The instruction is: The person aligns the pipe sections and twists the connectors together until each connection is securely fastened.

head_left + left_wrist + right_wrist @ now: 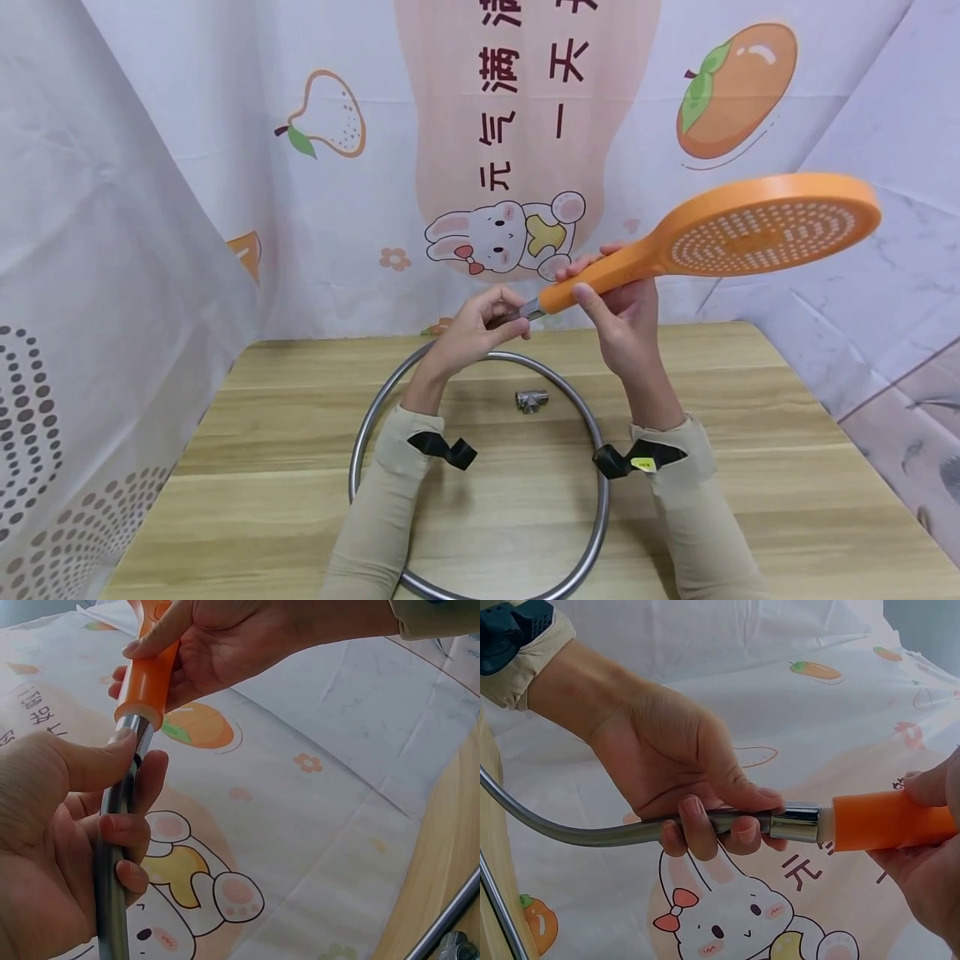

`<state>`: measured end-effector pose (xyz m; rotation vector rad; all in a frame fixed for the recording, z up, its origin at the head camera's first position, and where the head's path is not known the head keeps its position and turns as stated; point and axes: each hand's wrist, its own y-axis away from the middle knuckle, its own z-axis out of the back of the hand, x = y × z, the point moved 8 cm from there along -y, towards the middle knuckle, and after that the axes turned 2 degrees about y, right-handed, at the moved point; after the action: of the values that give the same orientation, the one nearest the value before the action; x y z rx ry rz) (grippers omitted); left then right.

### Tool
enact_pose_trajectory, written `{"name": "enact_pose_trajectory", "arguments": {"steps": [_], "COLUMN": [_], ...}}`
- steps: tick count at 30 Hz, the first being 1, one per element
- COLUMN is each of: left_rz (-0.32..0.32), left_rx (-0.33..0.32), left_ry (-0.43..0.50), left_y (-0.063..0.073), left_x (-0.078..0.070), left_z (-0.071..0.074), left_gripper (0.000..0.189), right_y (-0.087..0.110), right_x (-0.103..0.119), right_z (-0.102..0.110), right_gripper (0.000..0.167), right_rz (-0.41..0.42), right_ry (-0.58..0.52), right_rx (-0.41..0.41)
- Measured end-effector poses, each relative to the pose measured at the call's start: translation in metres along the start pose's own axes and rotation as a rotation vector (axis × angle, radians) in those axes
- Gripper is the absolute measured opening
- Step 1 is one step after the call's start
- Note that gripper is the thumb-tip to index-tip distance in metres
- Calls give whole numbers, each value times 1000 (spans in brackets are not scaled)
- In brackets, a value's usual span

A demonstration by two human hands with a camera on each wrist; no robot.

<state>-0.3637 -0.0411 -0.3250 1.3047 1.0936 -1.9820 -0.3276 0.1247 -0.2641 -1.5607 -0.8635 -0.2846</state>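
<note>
The orange plastic shower head with a round, white-dotted spray face (765,229) is held up above the table, slanting from the centre to the upper right of the head view. From the left, a white cloth with grey-brown dots (30,400) hangs along the left edge, beside the pale wood-grain table (270,467). A grey metal hose (357,450) lies in a wide loop across the lower centre, passing under the left sleeve. In the middle of the frame, the left hand (474,327) grips the hose's upper end, fingers curled round it and thumb by its shiny chrome nut (795,823). The nut meets the shower head's pale neck (826,825), part of which shows between nut and handle. Inside the loop, right of centre, lies a small chrome T-shaped fitting (531,400). Farther right, the right hand (628,321) grasps the orange handle, thumb in front and fingers behind.
</note>
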Motion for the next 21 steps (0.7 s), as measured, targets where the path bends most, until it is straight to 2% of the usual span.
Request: {"name": "enact_pose_trajectory", "arguments": {"steps": [7,11,21], "left_rz": [6,-17,-37], "left_rx": [-13,-19,7], "left_ry": [-12,-28,-76], "left_y": [-2,-2,1], "left_x": [3,1,-1], "left_z": [-3,-3,-2], "left_gripper": [15,13,18], "right_y": [0,-1,0], "right_x": [0,1,1], "right_z": [1,1,0], "right_gripper": [45,44,42], "right_rz": [-7,1,-6], "right_ry": [-9,-14,-15], "right_rx": [11,20,45]}}
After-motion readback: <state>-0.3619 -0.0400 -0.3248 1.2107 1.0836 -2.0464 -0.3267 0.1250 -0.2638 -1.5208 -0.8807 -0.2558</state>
